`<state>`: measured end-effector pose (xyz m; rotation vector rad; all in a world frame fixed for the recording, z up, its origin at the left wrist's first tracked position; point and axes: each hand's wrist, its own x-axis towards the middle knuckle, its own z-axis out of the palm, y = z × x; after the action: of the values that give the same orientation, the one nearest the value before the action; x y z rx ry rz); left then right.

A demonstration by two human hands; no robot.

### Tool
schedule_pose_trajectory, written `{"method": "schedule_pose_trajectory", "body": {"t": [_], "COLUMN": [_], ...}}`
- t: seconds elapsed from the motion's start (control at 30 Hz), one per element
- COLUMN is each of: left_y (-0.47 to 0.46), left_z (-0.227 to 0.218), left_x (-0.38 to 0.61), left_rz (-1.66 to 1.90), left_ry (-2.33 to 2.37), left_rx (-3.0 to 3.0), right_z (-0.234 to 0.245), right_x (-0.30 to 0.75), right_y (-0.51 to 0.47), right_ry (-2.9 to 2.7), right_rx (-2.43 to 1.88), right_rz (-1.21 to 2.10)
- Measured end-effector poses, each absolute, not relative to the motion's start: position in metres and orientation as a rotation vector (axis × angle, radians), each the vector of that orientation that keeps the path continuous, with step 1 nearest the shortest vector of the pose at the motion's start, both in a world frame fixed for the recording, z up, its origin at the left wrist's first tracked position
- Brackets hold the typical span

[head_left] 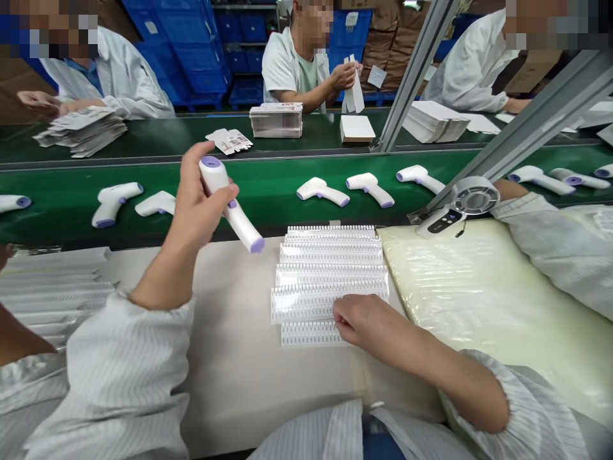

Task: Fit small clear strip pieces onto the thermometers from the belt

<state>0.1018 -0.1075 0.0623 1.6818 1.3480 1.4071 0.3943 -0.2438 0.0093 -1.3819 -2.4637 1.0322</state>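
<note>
In my left hand (194,198) is a white forehead thermometer (238,220) with purple ends, raised above the near edge of the belt. The fingers and thumb are wrapped round its head, and its handle slants down to the right. My right hand (366,322) rests over the lower right of several overlapping label strips (306,303), which are clear with rows of small white marks. Its fingers are curled and pressed together at the lowest strips. Whatever they pinch, if anything, is hidden from view.
More thermometers (323,191) lie along the green belt (268,185). A small white fan (460,204) stands by the metal post on the right, beside a plastic-wrapped pad (469,275). Other strips (52,287) lie at left. Co-workers handle boxes (276,121) across the belt.
</note>
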Motion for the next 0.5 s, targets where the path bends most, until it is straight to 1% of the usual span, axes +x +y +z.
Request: {"method": "schedule_pose_trajectory", "body": {"t": [0.1,0.17,0.27,0.3,0.37,0.43,0.5], "left_y": [-0.14,-0.161,-0.187,-0.194,-0.206,-0.214,-0.219], "left_z": [0.058,0.051,0.04,0.037,0.034,0.034,0.035], "left_x": [0.148,0.181,0.222,0.232,0.248,0.259,0.265], "left_rz": [1.423,1.338,1.11,1.04,0.925,0.862,0.843], "left_ry": [1.078,0.984,0.931,0.921,0.907,0.894,0.888], "left_rx": [1.339,1.159,1.033,1.014,0.999,0.999,0.998], "right_z": [0.013,0.02,0.032,0.036,0.04,0.04,0.036], "right_x": [0.402,0.413,0.429,0.432,0.434,0.43,0.424], "right_y": [-0.248,-0.25,-0.25,-0.249,-0.245,-0.239,-0.235], "right_ry": [-2.385,-2.262,-1.763,-1.557,-1.231,-1.067,-0.998], "right_rx": [-1.36,-1.326,-1.241,-1.201,-1.109,-1.029,-0.974], "right_rz": [1.126,1.288,1.548,1.557,1.474,1.395,1.386]}}
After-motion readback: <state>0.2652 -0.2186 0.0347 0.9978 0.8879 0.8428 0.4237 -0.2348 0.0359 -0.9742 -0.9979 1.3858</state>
